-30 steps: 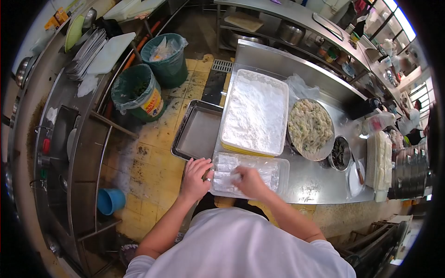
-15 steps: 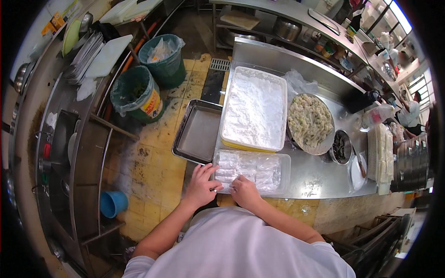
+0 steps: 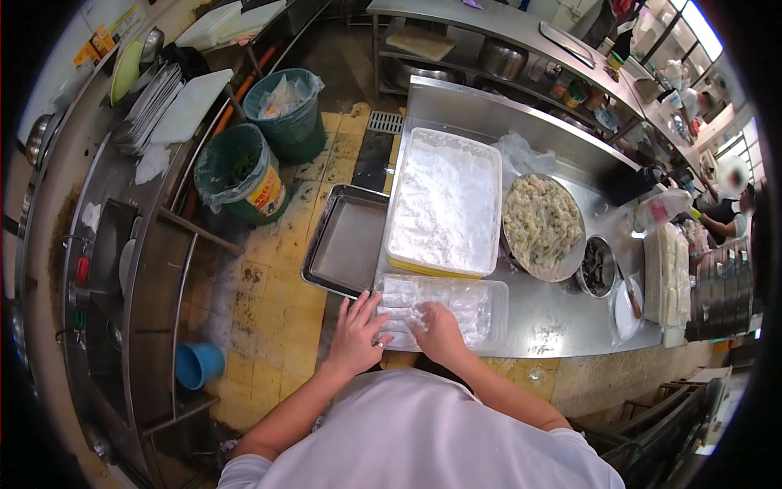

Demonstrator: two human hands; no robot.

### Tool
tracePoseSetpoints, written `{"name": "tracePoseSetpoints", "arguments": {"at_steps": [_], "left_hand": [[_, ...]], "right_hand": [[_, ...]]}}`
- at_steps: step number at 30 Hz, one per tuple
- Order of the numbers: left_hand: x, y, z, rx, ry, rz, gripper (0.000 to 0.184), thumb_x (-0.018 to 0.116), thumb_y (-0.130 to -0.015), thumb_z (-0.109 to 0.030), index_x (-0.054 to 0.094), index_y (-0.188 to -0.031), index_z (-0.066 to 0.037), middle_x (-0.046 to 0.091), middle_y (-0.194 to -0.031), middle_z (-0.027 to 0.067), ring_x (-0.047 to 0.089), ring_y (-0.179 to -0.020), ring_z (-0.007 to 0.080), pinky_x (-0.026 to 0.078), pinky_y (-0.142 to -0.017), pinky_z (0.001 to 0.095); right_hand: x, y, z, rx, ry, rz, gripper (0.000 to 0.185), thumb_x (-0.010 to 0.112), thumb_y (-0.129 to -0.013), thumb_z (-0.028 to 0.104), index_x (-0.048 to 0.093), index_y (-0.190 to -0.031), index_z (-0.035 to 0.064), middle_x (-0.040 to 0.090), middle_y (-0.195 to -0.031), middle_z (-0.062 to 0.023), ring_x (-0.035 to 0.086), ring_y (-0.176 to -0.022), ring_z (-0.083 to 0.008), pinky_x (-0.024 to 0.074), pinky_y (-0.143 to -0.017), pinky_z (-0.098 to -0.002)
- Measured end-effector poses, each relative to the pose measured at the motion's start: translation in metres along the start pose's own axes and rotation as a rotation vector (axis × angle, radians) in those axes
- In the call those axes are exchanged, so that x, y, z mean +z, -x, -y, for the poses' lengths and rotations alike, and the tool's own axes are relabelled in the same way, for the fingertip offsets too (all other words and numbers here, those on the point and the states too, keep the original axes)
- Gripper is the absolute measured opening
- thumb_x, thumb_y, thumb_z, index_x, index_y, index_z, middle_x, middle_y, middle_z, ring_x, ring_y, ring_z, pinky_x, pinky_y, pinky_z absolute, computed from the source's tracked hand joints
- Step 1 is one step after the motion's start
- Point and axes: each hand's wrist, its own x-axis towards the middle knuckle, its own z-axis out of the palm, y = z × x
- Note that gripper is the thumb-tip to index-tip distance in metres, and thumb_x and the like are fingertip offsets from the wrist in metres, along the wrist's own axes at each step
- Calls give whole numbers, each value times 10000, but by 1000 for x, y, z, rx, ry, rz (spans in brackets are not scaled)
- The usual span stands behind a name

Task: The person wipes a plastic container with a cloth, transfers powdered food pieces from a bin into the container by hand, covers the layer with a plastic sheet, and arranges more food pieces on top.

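In front of me lies a clear plastic container (image 3: 499,314) with several white, powder-dusted rolls (image 3: 397,313) in rows. My left hand (image 3: 356,330) rests at its left edge, fingers apart and touching the rim and the ends of the rolls. Over the middle of the container is my right hand (image 3: 440,334), its fingers curled down among the rolls; what sits between the fingertips is hidden. Just behind stands a large white tub (image 3: 498,204) of white powder (image 3: 444,204). A wide metal bowl to its right holds a pale, chunky mixture (image 3: 542,220) with green bits.
A metal tray (image 3: 346,236) sits left of the tub. To the right are a small bowl of dark pieces (image 3: 597,269), a knife (image 3: 630,289) on a white plate and stacked steamers (image 3: 721,285). Lined bins (image 3: 244,175) and a blue bucket (image 3: 198,364) stand on the floor.
My right hand has shifted slightly right along the rolls, its fingers still curled. My left hand stays at the container's left edge. The view has tilted a little.
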Motion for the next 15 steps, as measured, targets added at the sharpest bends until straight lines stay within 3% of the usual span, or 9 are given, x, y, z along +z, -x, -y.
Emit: {"name": "tracePoseSetpoints", "arguments": {"at_steps": [2,5,9,15], "left_hand": [[2,-4,-3,17,-47,20,568,749,-869,-253,618,-1380,-42,448,-1582,185,322,-1518,386,203,-1214,643],[14,-2,4,27,-115,144,647,705,-909,-272,520,-1461,11,419,-1600,205,279,-1541,398,174,-1217,661],[9,-6,0,35,-113,144,674,669,-939,-288,462,-1498,29,378,-1620,220,276,-1542,398,156,-1218,672],[17,-22,-10,44,-228,211,696,553,-1016,-377,372,-1559,18,301,-1661,212,225,-1565,368,118,-1230,664]], "right_hand": [[8,-18,-11,-36,3,-26,349,751,-834,112,681,-1129,-60,676,-1061,-279,691,-977,-414,561,-859,-442],[14,-28,-11,0,-17,27,407,732,-837,85,668,-1203,-81,684,-1107,-300,702,-997,-407,565,-875,-422],[8,-29,-7,27,-31,67,434,719,-829,84,651,-1222,-86,678,-1103,-297,676,-1027,-430,542,-910,-471],[-39,-75,16,-35,-123,-165,382,723,-847,93,681,-1202,-45,701,-1018,-251,709,-934,-348,561,-839,-422]]}}
